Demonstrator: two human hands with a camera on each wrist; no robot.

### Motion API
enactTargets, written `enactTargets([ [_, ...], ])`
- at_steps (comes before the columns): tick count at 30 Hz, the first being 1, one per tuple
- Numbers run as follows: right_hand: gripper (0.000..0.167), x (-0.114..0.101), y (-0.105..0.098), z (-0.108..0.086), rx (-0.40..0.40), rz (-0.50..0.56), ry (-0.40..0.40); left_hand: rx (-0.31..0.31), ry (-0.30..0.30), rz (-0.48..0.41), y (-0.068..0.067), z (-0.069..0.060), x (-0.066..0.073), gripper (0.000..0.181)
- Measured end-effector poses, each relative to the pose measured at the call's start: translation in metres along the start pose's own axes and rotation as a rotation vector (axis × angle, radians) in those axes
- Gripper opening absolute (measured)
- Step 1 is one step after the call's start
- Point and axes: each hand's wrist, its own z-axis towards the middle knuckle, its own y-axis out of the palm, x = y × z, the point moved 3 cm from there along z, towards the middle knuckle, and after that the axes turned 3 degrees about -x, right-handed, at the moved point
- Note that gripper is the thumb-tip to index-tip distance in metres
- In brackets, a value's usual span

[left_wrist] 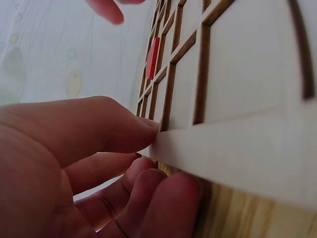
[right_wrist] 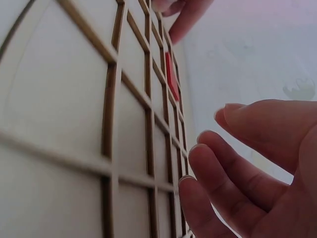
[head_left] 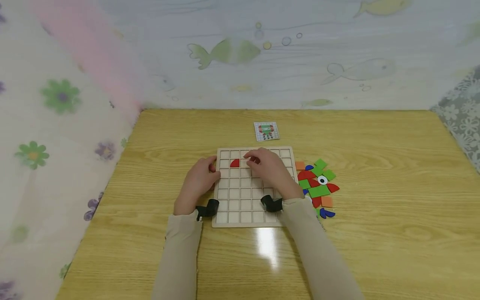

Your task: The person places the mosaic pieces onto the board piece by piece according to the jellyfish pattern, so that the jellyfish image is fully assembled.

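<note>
A wooden grid board [head_left: 245, 205] lies on the table with one red quarter-round piece [head_left: 235, 163] in an upper-left cell. The left hand [head_left: 199, 178] grips the board's left edge; in the left wrist view its thumb [left_wrist: 109, 126] lies on the rim and the fingers curl at the edge. Over the upper middle of the grid hovers the right hand [head_left: 268, 166], fingers relaxed and slightly bent. The right wrist view shows the right hand [right_wrist: 247, 173] with thumb and fingertips apart and nothing between them; the red piece [right_wrist: 172, 77] lies beyond.
Coloured pieces, such as a green rectangle [head_left: 318, 191] and an orange square [head_left: 327, 202], form a loose pile at the board's right edge, partly behind the right forearm. A patterned card [head_left: 266, 131] lies behind the board. A printed cloth backdrop [head_left: 232, 83] stands at the table's rear.
</note>
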Motion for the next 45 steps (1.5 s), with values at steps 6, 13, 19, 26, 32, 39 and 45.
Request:
enactTargets([
  [6,0.024,0.014,-0.005,-0.010,-0.004,-0.016,0.025,-0.001,-0.001,-0.009,0.000,-0.001,-0.003,0.054],
  [13,0.026,0.030,-0.015,-0.019,-0.012,-0.002,0.038,0.006,-0.006,0.009,0.002,0.000,-0.002,0.054],
  [19,0.028,0.047,-0.033,-0.024,-0.012,0.019,0.082,0.005,-0.004,0.015,0.002,0.001,0.002,0.053],
  [26,0.032,0.068,-0.054,-0.034,-0.002,0.056,0.126,0.008,-0.006,0.028,0.001,0.000,0.003,0.054],
  [32,0.038,0.087,-0.071,-0.049,0.014,0.075,0.213,-0.005,-0.018,0.033,0.000,0.000,0.002,0.054],
  [39,0.036,0.105,-0.088,-0.064,0.048,0.065,0.312,-0.018,-0.016,0.029,0.001,-0.001,0.002,0.053],
  [45,0.034,0.110,-0.095,-0.070,0.041,0.050,0.332,-0.022,-0.013,0.029,0.000,-0.002,0.002,0.049],
])
